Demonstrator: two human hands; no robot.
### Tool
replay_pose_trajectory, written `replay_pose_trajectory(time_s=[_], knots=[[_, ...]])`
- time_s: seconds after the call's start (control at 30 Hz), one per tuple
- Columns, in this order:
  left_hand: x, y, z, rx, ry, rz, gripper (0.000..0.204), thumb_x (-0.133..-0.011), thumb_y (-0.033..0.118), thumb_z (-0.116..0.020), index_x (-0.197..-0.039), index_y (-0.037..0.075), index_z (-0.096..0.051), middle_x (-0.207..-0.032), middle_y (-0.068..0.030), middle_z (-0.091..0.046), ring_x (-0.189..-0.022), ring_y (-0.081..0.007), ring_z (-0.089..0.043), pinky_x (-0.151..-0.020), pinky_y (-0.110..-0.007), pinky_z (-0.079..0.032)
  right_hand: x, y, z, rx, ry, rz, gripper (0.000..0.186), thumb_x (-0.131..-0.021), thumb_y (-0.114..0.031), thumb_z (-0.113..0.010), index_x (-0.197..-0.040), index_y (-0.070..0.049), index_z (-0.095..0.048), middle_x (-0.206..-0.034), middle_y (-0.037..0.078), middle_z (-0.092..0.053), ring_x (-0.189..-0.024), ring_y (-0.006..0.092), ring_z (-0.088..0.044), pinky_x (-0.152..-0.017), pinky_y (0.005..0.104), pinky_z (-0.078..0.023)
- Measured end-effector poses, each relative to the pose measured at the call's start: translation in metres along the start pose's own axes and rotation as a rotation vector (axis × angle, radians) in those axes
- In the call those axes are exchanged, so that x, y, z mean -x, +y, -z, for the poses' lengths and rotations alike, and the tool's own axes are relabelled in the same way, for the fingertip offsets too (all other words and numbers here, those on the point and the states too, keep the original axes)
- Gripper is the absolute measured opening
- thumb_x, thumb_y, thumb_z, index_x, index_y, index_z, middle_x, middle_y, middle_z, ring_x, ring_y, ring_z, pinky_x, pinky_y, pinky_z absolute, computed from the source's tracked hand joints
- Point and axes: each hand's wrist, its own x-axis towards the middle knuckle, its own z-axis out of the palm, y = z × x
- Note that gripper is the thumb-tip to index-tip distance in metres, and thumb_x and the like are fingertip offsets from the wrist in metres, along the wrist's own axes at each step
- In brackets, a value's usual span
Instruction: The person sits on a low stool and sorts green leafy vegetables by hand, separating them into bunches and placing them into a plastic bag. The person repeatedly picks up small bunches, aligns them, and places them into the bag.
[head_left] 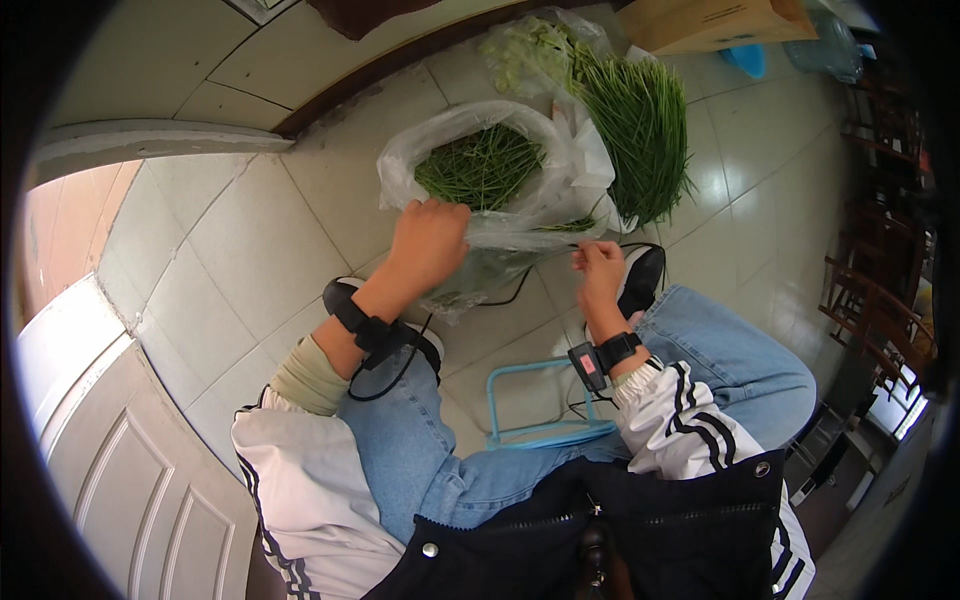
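Left hand (428,240): curling closed at the near rim of the white plastic bag (398,175); cannot tell whether it is gripping it
Right hand (600,268): pinching its fingertips together around something thin, too small to tell
Cut green stalks (480,168): lying inside the bag, which is standing open on the floor (330,190)
Long green bundle (655,130): lying just right of the bag
Leafy greens (530,58): resting near the floor's skirting edge

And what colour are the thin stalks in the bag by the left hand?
The stalks are green; the head view shows them best.
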Motion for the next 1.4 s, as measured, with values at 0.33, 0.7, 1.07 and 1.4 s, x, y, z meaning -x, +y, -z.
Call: replay_pose_trajectory(time_s=[0.33,0.7,1.07,1.4], knots=[[0.063,0.047,0.011,-0.08,-0.246,-0.374,0.015,-0.066,0.013,-0.063,-0.079,0.007,-0.061,-0.076,-0.0073,-0.06,-0.08,-0.0262,-0.057,-0.073,-0.037,-0.041,0.069,-0.101,0.022,0.067,-0.153,0.38,0.017,-0.089,-0.004,-0.053,-0.105,0.002,-0.055,-0.077,0.004,-0.058,-0.064,0.0088,-0.052,-0.056,0.0212,-0.044],[0.073,-0.001,0.126,0.353,-0.313,-0.149,0.03,-0.074,0.03,-0.07,-0.091,0.006,-0.06,-0.088,-0.0104,-0.06,-0.085,-0.028,-0.057,-0.073,-0.038,-0.045,0.157,-0.196,-0.017,-0.016,-0.314,0.587,0.012,-0.087,-0.003,-0.055,-0.096,0.002,-0.06,-0.076,0.004,-0.056,-0.061,0.0077,-0.049,-0.053,0.0185,-0.037],[-0.016,-0.121,0.179,0.171,0.273,0.449,0.022,-0.075,0.022,-0.066,-0.084,0.002,-0.062,-0.082,-0.0138,-0.063,-0.076,-0.033,-0.06,-0.067,-0.038,-0.048,0.11,-0.157,-0.084,1.005,-0.873,0.833,0.015,-0.078,-0.005,-0.057,-0.092,-0.004,-0.061,-0.086,0.01,-0.06,-0.078,0.0257,-0.058,-0.068,0.0348,-0.048],[-0.254,-0.105,0.111,-0.243,0.055,0.334,0.022,-0.08,0.016,-0.056,-0.1,0.007,-0.058,-0.098,-0.0162,-0.062,-0.089,-0.0342,-0.06,-0.074,-0.044,-0.049,-0.043,-0.156,-0.048,1.15,-0.974,0.545,0.016,-0.078,-0.005,-0.048,-0.091,-0.001,-0.058,-0.092,0.019,-0.059,-0.085,0.0383,-0.059,-0.074,0.045,-0.048]])
